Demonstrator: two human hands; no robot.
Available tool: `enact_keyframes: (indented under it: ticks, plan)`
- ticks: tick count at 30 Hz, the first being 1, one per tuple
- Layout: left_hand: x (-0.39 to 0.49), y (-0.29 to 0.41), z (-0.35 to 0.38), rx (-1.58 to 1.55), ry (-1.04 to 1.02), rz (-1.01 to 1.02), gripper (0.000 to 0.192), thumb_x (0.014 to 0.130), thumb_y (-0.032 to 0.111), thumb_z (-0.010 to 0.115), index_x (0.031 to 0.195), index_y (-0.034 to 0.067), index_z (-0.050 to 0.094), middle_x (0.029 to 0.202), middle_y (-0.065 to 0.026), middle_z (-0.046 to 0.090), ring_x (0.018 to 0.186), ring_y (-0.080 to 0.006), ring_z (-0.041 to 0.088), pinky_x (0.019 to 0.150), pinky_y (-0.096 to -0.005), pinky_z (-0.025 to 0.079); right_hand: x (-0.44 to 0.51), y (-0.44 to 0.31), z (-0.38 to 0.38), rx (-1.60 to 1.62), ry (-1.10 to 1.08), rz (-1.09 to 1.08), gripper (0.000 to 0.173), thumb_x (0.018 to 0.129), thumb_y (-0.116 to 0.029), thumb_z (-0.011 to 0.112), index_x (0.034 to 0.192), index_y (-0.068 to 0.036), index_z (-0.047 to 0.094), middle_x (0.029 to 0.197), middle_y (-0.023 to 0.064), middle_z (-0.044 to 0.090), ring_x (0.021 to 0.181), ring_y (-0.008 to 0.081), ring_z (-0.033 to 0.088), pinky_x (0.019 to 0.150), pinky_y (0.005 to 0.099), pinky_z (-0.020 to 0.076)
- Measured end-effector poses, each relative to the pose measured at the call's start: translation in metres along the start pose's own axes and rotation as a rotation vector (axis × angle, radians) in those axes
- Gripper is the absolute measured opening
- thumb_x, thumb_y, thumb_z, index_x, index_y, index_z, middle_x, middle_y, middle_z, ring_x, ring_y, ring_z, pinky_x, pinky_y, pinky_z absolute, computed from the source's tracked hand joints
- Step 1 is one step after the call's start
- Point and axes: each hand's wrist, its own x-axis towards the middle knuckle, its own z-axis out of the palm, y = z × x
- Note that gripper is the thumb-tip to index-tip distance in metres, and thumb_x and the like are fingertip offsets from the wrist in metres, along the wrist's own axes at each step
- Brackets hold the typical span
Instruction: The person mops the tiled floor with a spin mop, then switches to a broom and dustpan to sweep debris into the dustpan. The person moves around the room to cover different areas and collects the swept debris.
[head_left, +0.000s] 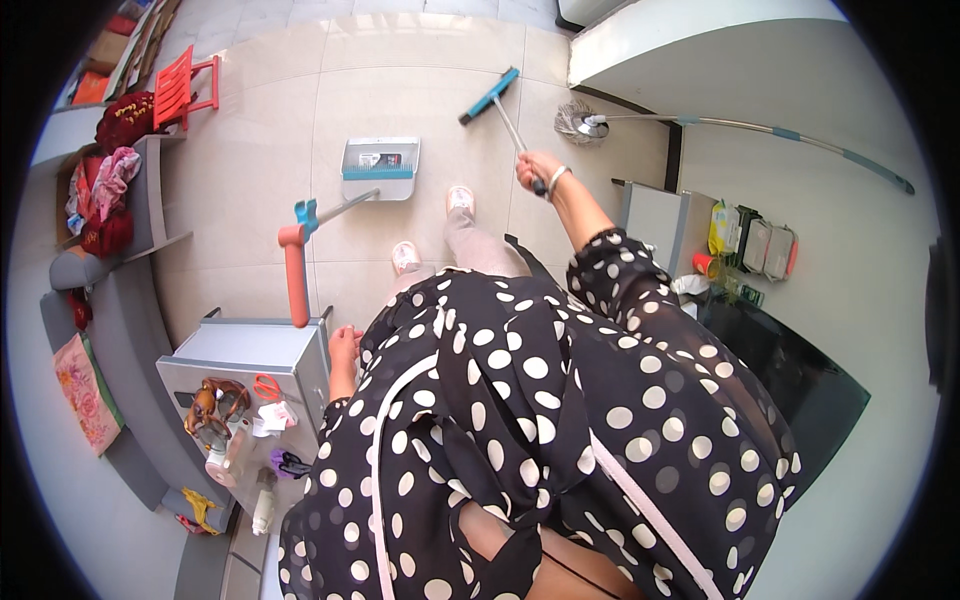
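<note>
My right hand (538, 169) grips the upper end of a broom's metal handle (508, 124), near its black tip. The blue broom head (489, 96) rests on the tiles farther out, slanted, its dark bristles showing at the ends. To its left stands a long-handled dustpan (379, 166), white-grey with a row of blue comb teeth and a label inside. Its pole rises towards me to a blue clip (306, 216) and an orange grip (295, 277), which no hand touches. My left hand (345, 346) hangs loosely beside the coffee table, fingers slightly bent, nothing seen in it.
A string mop (581, 124) leans along the right wall. A coffee table (255, 341) at left carries red-handled scissors (267, 387) and a brown ornament (214, 409). Behind it runs a grey sofa (135, 360). A red folding chair (176, 88) stands far left; a TV (787, 382) is at right.
</note>
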Motion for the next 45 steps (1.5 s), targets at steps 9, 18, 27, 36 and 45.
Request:
enact_keyframes:
  ticks: [9,18,27,36,45]
  plan:
    - [0.007,0.052,0.012,-0.543,0.171,0.02,0.027,0.088,0.024,0.049,0.106,0.004,0.047,0.092,-0.01,0.059,0.079,-0.0189,0.06,0.062,-0.0291,0.049,-0.028,-0.083,0.002,-0.308,-0.025,-0.192,0.019,0.088,-0.015,0.044,0.072,-0.01,0.036,0.055,-0.0026,0.038,0.04,0.0048,0.034,0.032,0.0191,0.0289]
    - [-0.053,0.164,-0.051,-0.791,0.258,0.346,0.047,0.091,0.039,0.042,0.118,0.001,0.041,0.107,-0.0131,0.053,0.094,-0.0222,0.054,0.08,-0.0342,0.045,-0.086,-0.038,-0.055,-0.242,0.174,-0.099,0.011,0.085,-0.01,0.046,0.077,-0.008,0.038,0.062,0.0016,0.042,0.042,0.0046,0.036,0.031,0.0184,0.0305]
    - [-0.11,0.296,-0.025,-0.059,0.106,0.416,0.053,0.087,0.04,0.051,0.125,0.004,0.042,0.108,-0.0108,0.054,0.09,-0.0163,0.053,0.078,-0.0296,0.043,-0.004,-0.062,-0.006,-0.217,-0.094,-0.088,0.018,0.086,-0.013,0.043,0.07,-0.008,0.036,0.056,-0.0009,0.04,0.04,0.0061,0.036,0.032,0.0192,0.0304]
    - [-0.054,0.291,-0.001,0.316,0.205,0.256,0.055,0.073,0.025,0.069,0.118,0.003,0.047,0.1,-0.0125,0.056,0.08,-0.0175,0.056,0.059,-0.0287,0.049,0.04,-0.135,0.063,-0.137,-0.145,-0.117,0.019,0.086,-0.013,0.044,0.07,-0.007,0.036,0.056,-0.0005,0.039,0.04,0.007,0.036,0.032,0.0206,0.0306]
    - [-0.051,0.295,-0.001,0.206,0.208,0.198,0.04,0.074,0.023,0.068,0.105,0.003,0.055,0.088,-0.0077,0.058,0.072,-0.0149,0.056,0.047,-0.0285,0.047,-0.023,-0.113,0.01,-0.71,0.033,-0.275,0.012,0.087,-0.016,0.045,0.082,-0.007,0.038,0.06,0.003,0.043,0.04,0.0101,0.039,0.032,0.0244,0.0354]
